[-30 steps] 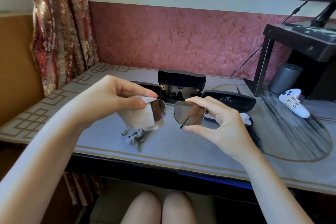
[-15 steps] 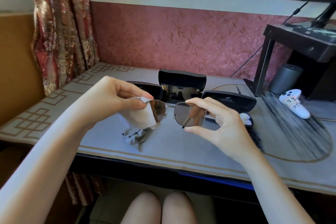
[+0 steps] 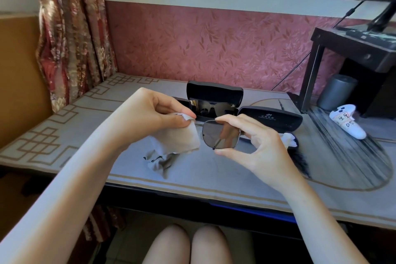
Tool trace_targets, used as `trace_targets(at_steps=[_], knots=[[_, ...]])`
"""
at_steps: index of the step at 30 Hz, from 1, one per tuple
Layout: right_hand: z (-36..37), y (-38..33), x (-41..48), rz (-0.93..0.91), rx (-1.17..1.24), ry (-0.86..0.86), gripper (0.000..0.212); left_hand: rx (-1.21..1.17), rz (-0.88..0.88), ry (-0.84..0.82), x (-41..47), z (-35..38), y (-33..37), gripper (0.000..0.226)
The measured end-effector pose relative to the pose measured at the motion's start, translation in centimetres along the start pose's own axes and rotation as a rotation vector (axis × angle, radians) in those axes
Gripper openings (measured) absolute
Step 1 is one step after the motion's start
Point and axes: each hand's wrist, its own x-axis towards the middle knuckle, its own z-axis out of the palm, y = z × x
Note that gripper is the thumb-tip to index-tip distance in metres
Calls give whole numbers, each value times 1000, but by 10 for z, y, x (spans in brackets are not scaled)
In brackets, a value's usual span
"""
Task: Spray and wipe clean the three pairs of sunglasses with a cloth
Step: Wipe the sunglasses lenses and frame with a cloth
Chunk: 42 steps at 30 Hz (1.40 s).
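I hold a pair of thin metal-framed sunglasses [image 3: 220, 134] above the desk. My right hand [image 3: 257, 148] pinches the rim of the right lens between thumb and fingers. My left hand [image 3: 150, 118] pinches a pale cloth [image 3: 182, 137] folded over the left lens, which is hidden under it. The cloth's loose end hangs down to the desk. Behind, an open black case [image 3: 214, 94] holds dark sunglasses [image 3: 212, 107]. A second black case [image 3: 270, 119] lies to its right, and the edge of another black case [image 3: 182, 102] shows behind my left hand.
The desk mat [image 3: 192, 171] has a patterned border. A white controller [image 3: 347, 121] lies at the right near a grey cylinder [image 3: 336, 92] and a black monitor stand [image 3: 351, 49]. A curtain [image 3: 70, 28] hangs at the left. My knees show below the desk edge.
The cloth has slid over the whole left lens, which showed partly before. My left thumb and fingers shifted along it. My right hand keeps the same pinch on the right lens.
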Motion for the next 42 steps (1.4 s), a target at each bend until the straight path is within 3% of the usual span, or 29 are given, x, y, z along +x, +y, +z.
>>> trace_targets(at_steps=[9, 15, 23, 31, 34, 39, 42], knots=[[-2, 3, -3, 15, 71, 8, 49, 51, 28, -112, -2, 5, 0, 19], [-5, 4, -4, 18, 100, 16, 49, 133, 72, -78, -4, 10, -4, 22], [-5, 4, -4, 40, 72, 0, 49, 308, 71, -133, 0, 11, -6, 14], [-7, 3, -4, 61, 30, -27, 45, 312, 36, -240, 1, 6, -7, 15], [-7, 3, -5, 71, 24, -45, 46, 333, 31, -226, 0, 9, -7, 19], [-5, 3, -4, 66, 16, -18, 46, 297, 60, -30, 1, 18, -7, 33], [-6, 4, -4, 72, 12, -1, 47, 251, 86, 1, 2, 18, -6, 44]])
